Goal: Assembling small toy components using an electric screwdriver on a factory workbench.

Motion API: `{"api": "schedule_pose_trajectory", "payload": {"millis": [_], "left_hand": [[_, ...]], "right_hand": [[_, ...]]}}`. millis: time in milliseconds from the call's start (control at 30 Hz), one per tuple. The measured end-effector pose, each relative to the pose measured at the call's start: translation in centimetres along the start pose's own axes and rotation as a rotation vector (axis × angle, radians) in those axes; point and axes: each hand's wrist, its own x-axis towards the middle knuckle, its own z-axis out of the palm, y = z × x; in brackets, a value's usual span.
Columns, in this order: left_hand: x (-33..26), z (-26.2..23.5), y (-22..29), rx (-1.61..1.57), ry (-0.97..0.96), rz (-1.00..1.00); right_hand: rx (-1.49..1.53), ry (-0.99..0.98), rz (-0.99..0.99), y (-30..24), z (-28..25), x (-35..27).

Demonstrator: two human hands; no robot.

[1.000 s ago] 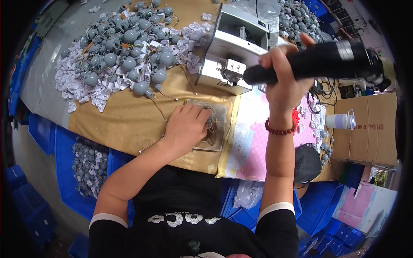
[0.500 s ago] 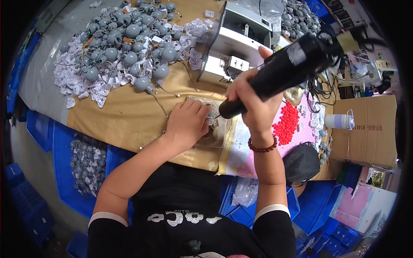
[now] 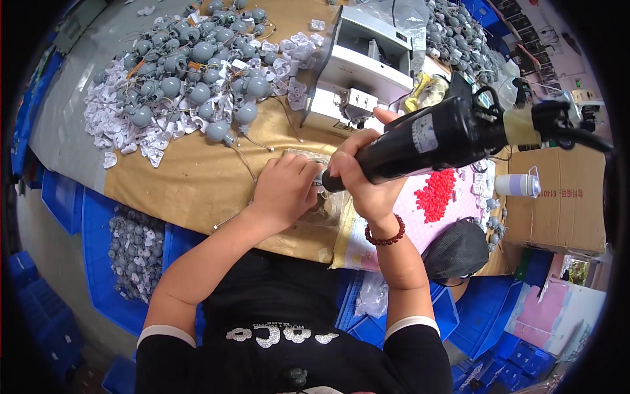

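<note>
Black driver swung leftward, right hand gripping it, left hand pinching grey part.

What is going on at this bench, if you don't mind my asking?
A person is working with both hands. The right hand grips a black power tool, its narrow end close to the left hand. The left fingertips are at a small grey part over a square plate; contact with the tool is hidden. Grey globes and red pieces lie around.
</note>
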Motion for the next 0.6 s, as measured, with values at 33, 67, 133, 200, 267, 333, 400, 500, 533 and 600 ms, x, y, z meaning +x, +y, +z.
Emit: {"api": "schedule_pose_trajectory", "payload": {"millis": [33,67,133,200,267,333,400,500,533,600], "left_hand": [[0.0,-0.5,0.0,-0.017,-0.023,-0.012],[0.0,-0.6,0.0,-0.027,-0.028,-0.02],[0.0,-0.6,-0.2,-0.048,-0.037,-0.032],[0.1,-0.3,-0.1,-0.07,-0.017,-0.017],[0.0,-0.3,-0.1,-0.081,0.0,-0.011],[0.0,-0.3,-0.1,-0.088,0.021,-0.007],[-0.1,-0.5,-0.3,-0.084,-0.004,-0.012],[-0.2,-0.6,-0.5,-0.092,-0.015,-0.014],[-0.2,-0.5,-0.4,-0.103,-0.018,-0.01],[0.0,-0.4,-0.2,-0.095,-0.015,-0.019]], "right_hand": [[-0.002,-0.058,-0.007,0.2,-0.1,-0.1],[-0.033,-0.089,-0.035,0.2,-0.1,-0.3],[-0.095,-0.121,-0.089,0.6,-0.1,-0.8],[-0.066,-0.025,-0.12,0.9,0.3,-1.5],[-0.091,-0.012,-0.142,1.2,0.3,-1.9],[-0.151,-0.095,-0.156,0.7,0.0,-1.7],[-0.181,-0.155,-0.214,0.5,0.0,-1.3],[-0.148,-0.176,-0.235,1.0,-0.2,-1.4],[-0.158,-0.159,-0.222,0.8,-0.1,-1.5],[-0.111,-0.153,-0.185,0.8,-0.1,-1.6]]}}
